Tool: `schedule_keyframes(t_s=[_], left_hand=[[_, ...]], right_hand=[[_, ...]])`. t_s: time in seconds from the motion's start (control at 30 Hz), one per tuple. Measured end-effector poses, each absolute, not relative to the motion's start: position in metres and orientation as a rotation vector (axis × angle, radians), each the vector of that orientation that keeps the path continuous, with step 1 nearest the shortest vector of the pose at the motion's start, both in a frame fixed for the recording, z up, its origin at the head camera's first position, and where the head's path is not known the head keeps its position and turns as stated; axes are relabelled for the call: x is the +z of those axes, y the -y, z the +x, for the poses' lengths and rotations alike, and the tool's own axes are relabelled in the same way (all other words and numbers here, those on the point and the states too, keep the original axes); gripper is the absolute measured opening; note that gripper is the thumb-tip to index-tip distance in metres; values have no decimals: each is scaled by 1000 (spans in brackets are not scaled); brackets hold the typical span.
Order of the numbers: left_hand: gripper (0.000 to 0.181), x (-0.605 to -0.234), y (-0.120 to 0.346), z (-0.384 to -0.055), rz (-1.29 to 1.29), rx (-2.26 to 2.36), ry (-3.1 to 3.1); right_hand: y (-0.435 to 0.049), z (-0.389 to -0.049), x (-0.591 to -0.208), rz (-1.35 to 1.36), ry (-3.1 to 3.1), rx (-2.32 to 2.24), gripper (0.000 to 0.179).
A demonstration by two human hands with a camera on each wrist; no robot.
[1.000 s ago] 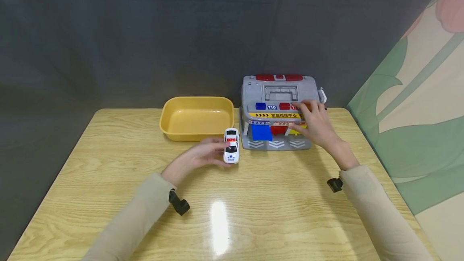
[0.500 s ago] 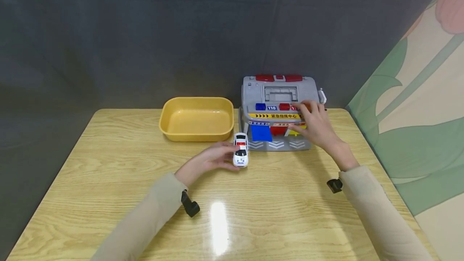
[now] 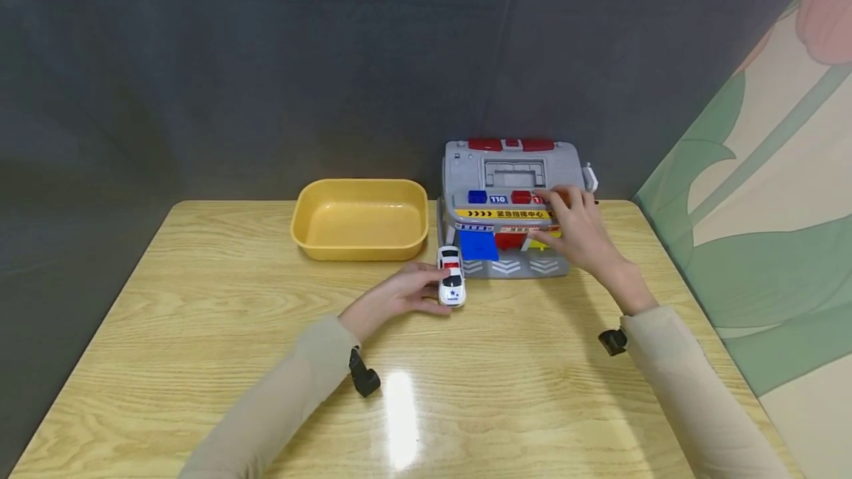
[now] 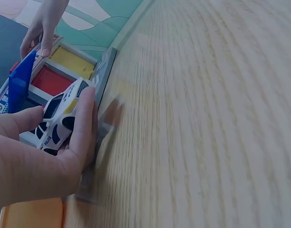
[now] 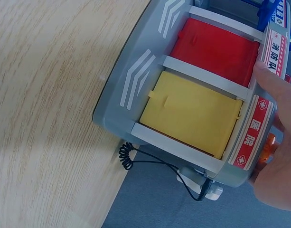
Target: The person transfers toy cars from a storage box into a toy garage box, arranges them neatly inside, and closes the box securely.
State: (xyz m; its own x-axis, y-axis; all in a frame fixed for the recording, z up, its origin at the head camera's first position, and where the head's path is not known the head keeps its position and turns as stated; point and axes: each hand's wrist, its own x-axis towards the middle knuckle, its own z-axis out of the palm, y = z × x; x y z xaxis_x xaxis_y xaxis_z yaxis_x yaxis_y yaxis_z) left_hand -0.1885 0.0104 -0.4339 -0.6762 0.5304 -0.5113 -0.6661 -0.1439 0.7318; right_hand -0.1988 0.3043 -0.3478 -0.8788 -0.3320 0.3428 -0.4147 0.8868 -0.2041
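Observation:
My left hand (image 3: 409, 292) pinches a white toy police car (image 3: 452, 277) between thumb and fingers, at the front left corner of a grey toy garage (image 3: 509, 267). The car's nose points toward me. In the left wrist view the car (image 4: 60, 118) is tilted in the grasp, with the garage's raised blue door (image 4: 21, 80) just beyond. My right hand (image 3: 586, 235) grips the upper front edge of the garage, thumb on the front and fingers on top. The red door (image 5: 215, 50) and yellow door (image 5: 190, 111) are down in the right wrist view.
A yellow plastic tub (image 3: 359, 251) stands left of the garage. A white handset (image 5: 213, 191) with a coiled black cord hangs at the garage's right side. Behind the wooden table (image 3: 506, 390) is a dark curtain (image 3: 333, 58); a flower-patterned panel (image 3: 785, 191) borders it on the right.
My left hand has carried the police car to the right, from beside the tub to the garage's front left corner. The right hand keeps its hold on the garage.

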Motion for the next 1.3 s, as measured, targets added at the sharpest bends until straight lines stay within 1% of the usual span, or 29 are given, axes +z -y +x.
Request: schedule_keyframes(t_s=[0.43,0.67,1.03,1.3], left_hand=[[36,-435,-28,-190,-139,1897,-1354],[36,-434,-39,-192,-181,1920,-1357],[37,-433,-41,-191,-240,1971,-1327],[33,-434,-43,-191,-271,2047,-1286]], right_hand=[[-304,-198,-348,559,2746,386,70],[-305,-198,-350,570,2723,383,70],[-304,-199,-350,568,2720,373,70],[-304,-200,-350,564,2721,376,71]])
